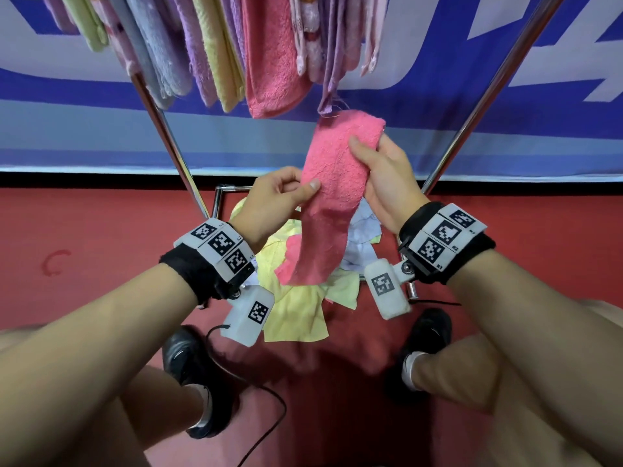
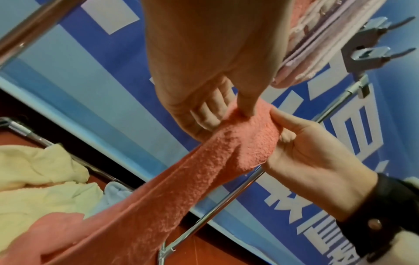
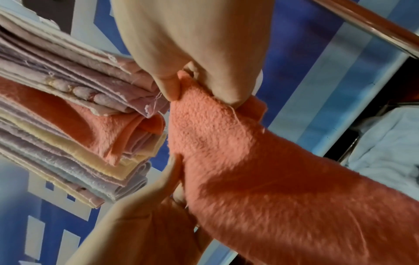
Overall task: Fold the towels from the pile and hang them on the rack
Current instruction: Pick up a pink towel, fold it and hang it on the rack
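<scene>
Grip: right hand point(image 1: 381, 183) pinches the upper end of a pink terry-cloth towel point(image 1: 328, 203), thumb on the near face; left hand point(image 1: 276, 197) pinches its left edge lower down, at 8 o'clock from the right. Location: towel held in the air at frame centre, lower end hanging loose over the pile of yellow, pale blue and pink towels point(image 1: 300, 308) on the red floor at 6 o'clock. Chrome-tube rack point(image 1: 161, 129) with hung folded towels point(image 1: 269, 62) at 12 o'clock. Handling, by judgement: light, limp, non-slip; best held at corners or folded edge.
</scene>
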